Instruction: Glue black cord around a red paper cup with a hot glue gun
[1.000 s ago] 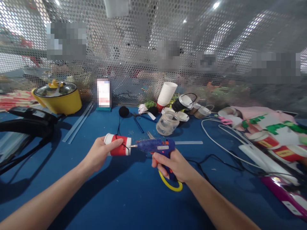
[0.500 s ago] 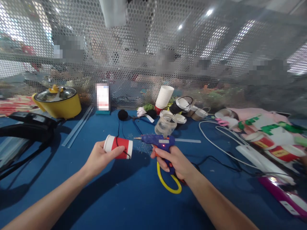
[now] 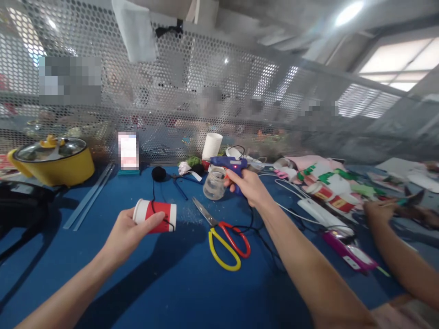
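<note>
My left hand (image 3: 132, 230) is closed around a red and white paper cup (image 3: 162, 215) lying on its side above the blue table. Black yarn crosses the cup under my thumb and leads back to a black yarn ball (image 3: 158, 173). In my right hand (image 3: 248, 185) is a blue glue gun (image 3: 228, 162), its red light lit and nozzle pointing left. It is held over a clear jar (image 3: 215, 183). Scissors (image 3: 215, 224) with one red and one yellow handle lie open on the table between my hands.
Behind stand stacked white cups (image 3: 212, 145), a phone (image 3: 128, 151) on a stand and a yellow pot (image 3: 55, 162). Clear glue sticks (image 3: 89, 197) lie left. On the right are a purple power strip (image 3: 348, 251), cables, decorated cups (image 3: 345, 202) and another person's arm (image 3: 394, 246).
My right hand has lifted the glue gun up and away, over the jar, uncovering the scissors. The left hand keeps hold of the cup. The view has swung right, bringing another person's arm into sight.
</note>
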Demonstrator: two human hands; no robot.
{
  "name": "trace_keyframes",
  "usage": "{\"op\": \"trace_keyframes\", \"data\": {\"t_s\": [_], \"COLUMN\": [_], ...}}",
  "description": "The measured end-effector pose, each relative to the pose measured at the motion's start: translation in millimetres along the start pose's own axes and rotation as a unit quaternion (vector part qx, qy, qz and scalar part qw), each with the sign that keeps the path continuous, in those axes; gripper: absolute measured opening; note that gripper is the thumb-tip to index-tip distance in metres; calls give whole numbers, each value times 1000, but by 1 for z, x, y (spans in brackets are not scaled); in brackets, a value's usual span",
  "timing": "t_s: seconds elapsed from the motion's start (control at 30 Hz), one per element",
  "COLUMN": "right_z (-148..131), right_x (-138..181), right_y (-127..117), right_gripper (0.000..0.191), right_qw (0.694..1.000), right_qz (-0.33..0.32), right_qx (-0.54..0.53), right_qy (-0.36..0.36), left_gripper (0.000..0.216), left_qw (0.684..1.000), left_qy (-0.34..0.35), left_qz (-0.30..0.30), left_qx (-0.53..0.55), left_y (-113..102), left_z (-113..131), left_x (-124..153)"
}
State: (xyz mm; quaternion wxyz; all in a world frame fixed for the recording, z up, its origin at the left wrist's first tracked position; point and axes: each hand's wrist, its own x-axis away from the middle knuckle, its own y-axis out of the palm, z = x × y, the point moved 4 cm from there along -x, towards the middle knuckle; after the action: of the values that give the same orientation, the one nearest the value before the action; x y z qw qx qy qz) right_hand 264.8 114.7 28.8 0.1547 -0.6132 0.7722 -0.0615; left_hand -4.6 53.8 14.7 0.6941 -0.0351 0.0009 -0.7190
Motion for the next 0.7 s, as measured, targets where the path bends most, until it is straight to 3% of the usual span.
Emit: {"op": "trace_keyframes", "data": {"t_s": [0.27,0.43,0.53,0.6,0.63,0.7], "right_z": [23,16,-6,-30,-42,-57], "right_x": [-30,-31,-18,1,13,33], "right_y": [9,-8,-17,-12,-4,20], "right_gripper": [35,38,30,23,21,18], "right_qw": [991,986,980,962,951,956], "right_qz": [-61,-19,60,127,132,55], "right_qx": [45,129,183,225,231,182], "right_qy": [111,107,40,-84,-158,-223], "left_gripper": [14,16,16,15,15,14], "left_qw": [999,999,999,999,999,998], "left_qy": [32,33,26,30,35,45], "left_qz": [-13,-13,-20,-28,-32,-39], "left_qx": [1,12,29,19,8,-19], "left_y": [3,2,3,5,6,9], "left_z": [6,4,4,4,4,4], "left_x": [-9,-17,-19,-18,-17,-14]}}
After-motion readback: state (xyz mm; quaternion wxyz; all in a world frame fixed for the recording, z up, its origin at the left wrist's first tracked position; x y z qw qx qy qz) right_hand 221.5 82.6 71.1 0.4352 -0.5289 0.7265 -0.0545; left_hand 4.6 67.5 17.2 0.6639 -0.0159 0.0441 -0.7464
